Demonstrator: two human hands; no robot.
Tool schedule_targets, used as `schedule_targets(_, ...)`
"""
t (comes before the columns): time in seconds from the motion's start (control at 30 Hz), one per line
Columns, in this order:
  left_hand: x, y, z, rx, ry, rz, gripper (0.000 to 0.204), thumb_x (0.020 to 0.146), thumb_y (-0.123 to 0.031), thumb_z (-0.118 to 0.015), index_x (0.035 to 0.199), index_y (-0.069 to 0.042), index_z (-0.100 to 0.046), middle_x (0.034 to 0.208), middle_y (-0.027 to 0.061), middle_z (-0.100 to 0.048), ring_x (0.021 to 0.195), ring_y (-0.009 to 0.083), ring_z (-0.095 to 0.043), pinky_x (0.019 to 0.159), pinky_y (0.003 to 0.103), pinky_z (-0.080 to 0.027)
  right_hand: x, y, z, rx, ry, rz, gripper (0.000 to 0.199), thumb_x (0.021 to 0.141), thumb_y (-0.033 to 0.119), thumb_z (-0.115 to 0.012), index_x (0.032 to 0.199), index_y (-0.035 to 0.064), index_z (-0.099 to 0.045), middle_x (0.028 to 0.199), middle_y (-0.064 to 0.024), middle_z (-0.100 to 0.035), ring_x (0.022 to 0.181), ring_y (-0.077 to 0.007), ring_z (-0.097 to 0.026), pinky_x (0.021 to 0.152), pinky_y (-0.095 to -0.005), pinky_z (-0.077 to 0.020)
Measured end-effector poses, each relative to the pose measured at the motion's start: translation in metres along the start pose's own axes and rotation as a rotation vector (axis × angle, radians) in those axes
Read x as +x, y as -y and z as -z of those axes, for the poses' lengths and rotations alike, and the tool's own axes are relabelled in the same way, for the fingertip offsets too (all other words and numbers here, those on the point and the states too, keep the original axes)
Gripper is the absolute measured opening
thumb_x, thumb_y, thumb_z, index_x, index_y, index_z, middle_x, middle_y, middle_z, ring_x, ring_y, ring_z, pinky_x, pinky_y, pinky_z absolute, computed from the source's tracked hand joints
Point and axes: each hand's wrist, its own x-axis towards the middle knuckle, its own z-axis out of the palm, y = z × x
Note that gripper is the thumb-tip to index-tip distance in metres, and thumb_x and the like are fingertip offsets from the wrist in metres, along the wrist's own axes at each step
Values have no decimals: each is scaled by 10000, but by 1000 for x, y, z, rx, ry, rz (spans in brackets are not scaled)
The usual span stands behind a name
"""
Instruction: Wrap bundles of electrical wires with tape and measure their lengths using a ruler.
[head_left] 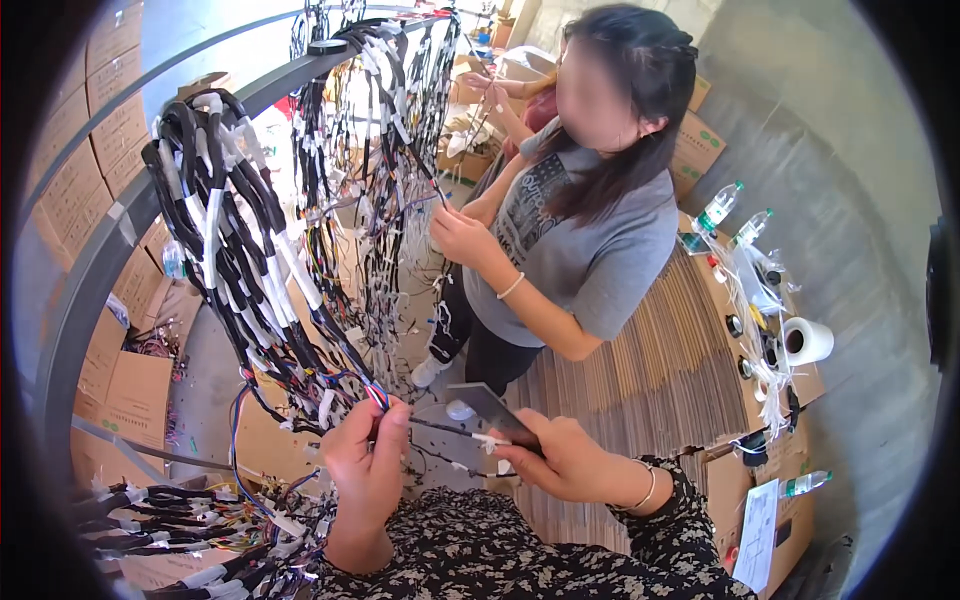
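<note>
Black-and-white taped wire harness hangs bundled; left hand fingers pinch its coloured wires; right hand grips dark flat card.

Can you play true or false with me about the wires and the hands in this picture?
1. The left hand pinches coloured wires from the hanging wire bundle. True.
2. The right hand is empty. False: it holds a flat dark card.
3. Another person in a grey shirt also touches hanging wires. True.
4. A roll of white tape lies on the floor. False: it rests on the cardboard box top at right.
5. Two water bottles stand near that person. True.
</note>
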Motion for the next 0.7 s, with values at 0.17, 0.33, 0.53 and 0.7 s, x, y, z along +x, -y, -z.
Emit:
schedule_targets(0.17,7,6,1,125,-74,-73,154,961,-76,-586,852,31,-606,582,-5,-500,525,46,-441,468,235,-341,19,-1,13,-121,-82,-5,167,936,123,-617,1038,25,-529,661,-180,-585,598,-383,-622,519,-412,-463)
schedule_targets(0.33,14,-6,-3,34,26,56,188,1000,-145,-551,927,-6,-654,613,-31,-521,528,41,-444,474,222,-347,28,-7,14,68,-219,-130,123,941,76,-607,997,-8,-537,706,-105,-610,511,-189,-554,487,-302,-423)
schedule_targets(0.53,6,-8,9,-343,253,70,361,1052,-232,-423,1143,61,-615,755,35,-616,576,70,-523,524,202,-409,12,-17,6,345,-201,-128,132,974,42,-551,1096,-7,-541,644,21,-507,451,-24,-411,416,-185,-302)
schedule_targets(0.7,-1,-10,6,-298,194,72,265,938,-19,-611,1200,24,-613,827,67,-669,575,58,-524,502,184,-397,4,-15,9,422,-14,-215,184,968,55,-569,1136,-7,-528,687,19,-531,485,-25,-444,448,-194,-341)
